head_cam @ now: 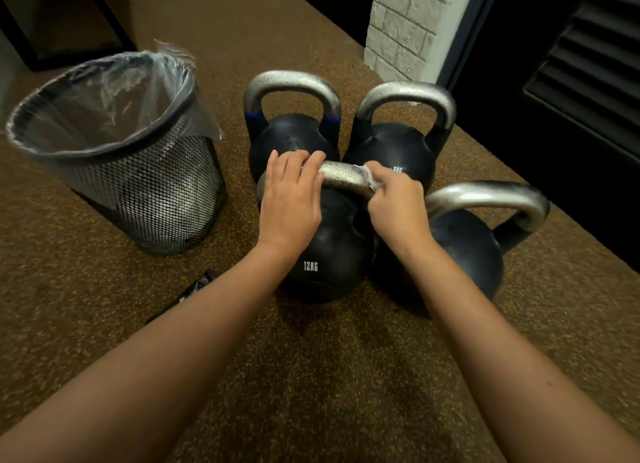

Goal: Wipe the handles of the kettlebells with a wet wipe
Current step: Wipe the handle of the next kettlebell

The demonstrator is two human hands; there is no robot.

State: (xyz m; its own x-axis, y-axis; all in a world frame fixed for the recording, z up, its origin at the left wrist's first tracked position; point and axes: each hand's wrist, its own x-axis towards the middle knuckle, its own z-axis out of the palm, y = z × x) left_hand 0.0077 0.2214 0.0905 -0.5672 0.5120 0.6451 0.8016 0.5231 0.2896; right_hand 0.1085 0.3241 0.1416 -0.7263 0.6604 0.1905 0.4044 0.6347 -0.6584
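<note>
From the head view we look down on four kettlebells standing close together on the floor, and the near-left kettlebell (323, 254), marked 12KG, is the one in hand. Its handle (343, 178) runs left to right between our two hands, its long axis crossing our line of sight.

Our left hand (291, 199) lies over the left end of the handle, fingers (294, 164) curled round it. Our right hand (394, 202) grips the right end, its fingers bunched on the wet wipe (369, 176) — a pale scrap pressed against the metal.

The bare stretch of handle lies to the left of the wipe, so we judge the next stroke runs leftward along the bar, toward the left hand.

The near-right kettlebell (464, 251) sits just beside our right wrist. A mesh bin (145, 199) stands well to the left.
</note>
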